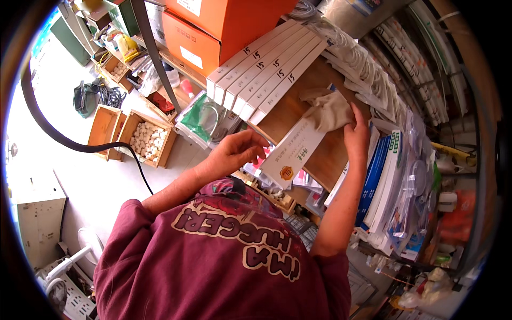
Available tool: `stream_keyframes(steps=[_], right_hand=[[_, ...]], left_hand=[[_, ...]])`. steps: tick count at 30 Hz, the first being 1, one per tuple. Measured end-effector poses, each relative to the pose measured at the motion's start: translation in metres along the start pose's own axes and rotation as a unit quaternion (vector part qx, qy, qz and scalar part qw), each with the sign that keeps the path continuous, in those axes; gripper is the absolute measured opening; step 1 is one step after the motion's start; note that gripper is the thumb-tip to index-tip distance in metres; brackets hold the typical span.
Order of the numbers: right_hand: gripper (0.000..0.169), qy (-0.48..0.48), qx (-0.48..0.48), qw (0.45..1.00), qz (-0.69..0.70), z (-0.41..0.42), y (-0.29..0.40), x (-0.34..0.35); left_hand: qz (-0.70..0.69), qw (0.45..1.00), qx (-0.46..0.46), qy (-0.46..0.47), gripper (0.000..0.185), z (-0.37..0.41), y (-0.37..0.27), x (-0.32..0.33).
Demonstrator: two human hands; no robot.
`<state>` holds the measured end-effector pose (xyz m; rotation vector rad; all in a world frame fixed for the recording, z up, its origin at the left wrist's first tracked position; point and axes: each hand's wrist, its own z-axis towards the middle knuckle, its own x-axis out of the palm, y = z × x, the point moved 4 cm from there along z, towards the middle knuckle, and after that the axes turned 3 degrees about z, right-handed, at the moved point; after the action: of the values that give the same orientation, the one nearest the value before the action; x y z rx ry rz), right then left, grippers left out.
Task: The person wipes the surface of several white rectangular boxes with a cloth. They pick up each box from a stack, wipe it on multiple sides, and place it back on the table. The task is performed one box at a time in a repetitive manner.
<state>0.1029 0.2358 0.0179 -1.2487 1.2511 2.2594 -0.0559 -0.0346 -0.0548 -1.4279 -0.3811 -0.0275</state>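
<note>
A long white cardboard box [294, 154] with a round gold seal lies slantwise on the brown wooden shelf [330, 160], its near end jutting past the shelf edge. My right hand [356, 128] grips a crumpled beige cloth [330, 110] that rests on the box's far part. Beside the near end of the box is my left hand [244, 150], fingers curled and apart, with nothing seen in it. Several slim white boxes [272, 72] with handwritten marks stand in a row farther up the shelf.
Orange cartons [192, 44] are stacked beyond the row. Blue and white boxes [374, 180] and plastic-wrapped goods [416, 176] crowd the right. Wooden crates of small white fittings [148, 140] sit at left, near a dark hanging cable [76, 145].
</note>
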Motion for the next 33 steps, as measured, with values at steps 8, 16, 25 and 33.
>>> stream_keyframes(steps=[8,16,25,33], right_hand=[[0.042,-0.018,-0.132,0.991,-0.019,-0.002,0.022,0.023],[0.041,-0.005,-0.125,0.992,0.025,0.038,0.0,0.056],[0.04,-0.041,-0.084,0.996,0.014,0.07,-0.036,0.066],[0.038,0.005,-0.148,0.988,-0.053,0.022,0.012,0.058]], left_hand=[[-0.01,0.986,-0.16,0.042,0.059,-0.007,0.034,0.008],[-0.299,0.9,-0.273,0.163,0.067,0.002,0.047,0.039],[-0.386,0.862,-0.27,0.186,0.064,0.005,0.043,0.051],[-0.417,0.839,-0.282,0.208,0.067,0.008,0.052,0.048]])
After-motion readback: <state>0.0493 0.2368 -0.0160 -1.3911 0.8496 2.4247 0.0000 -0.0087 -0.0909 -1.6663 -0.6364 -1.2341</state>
